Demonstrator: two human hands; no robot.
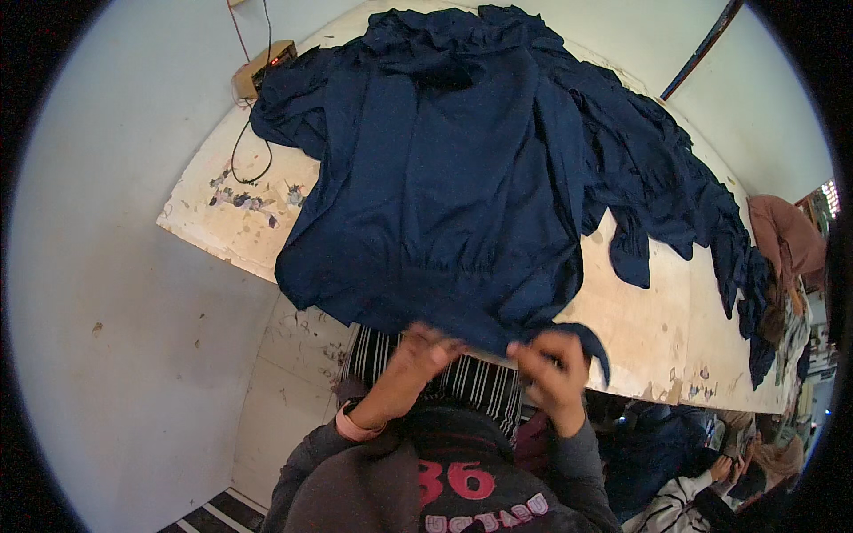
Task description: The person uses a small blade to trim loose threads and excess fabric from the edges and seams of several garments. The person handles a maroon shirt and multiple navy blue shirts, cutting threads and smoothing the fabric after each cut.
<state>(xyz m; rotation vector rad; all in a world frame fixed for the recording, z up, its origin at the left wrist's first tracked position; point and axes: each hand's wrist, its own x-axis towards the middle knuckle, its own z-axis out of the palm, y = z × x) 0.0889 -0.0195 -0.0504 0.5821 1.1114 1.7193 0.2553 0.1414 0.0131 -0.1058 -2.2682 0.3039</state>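
A navy garment [471,160] lies spread on the pale wooden table [649,338], with gathers across its lower part and its near edge reaching the table's front. My left hand [418,355], with a pink band on the wrist, is closed at that near edge, its fingertips on the cloth and slightly blurred. My right hand [546,364] pinches the same edge farther right, where a curved strip of the cloth [591,346] curls out beside it. More rumpled navy garments [666,178] are piled along the back and right of the table.
A small brown box with a red light [264,69] and cables is at the back left. Pale walls [107,266] flank the table. A brown cloth bundle [784,235] lies at the far right. Another person [675,506] in a striped top is at the lower right. A dark pole [697,49] stands behind.
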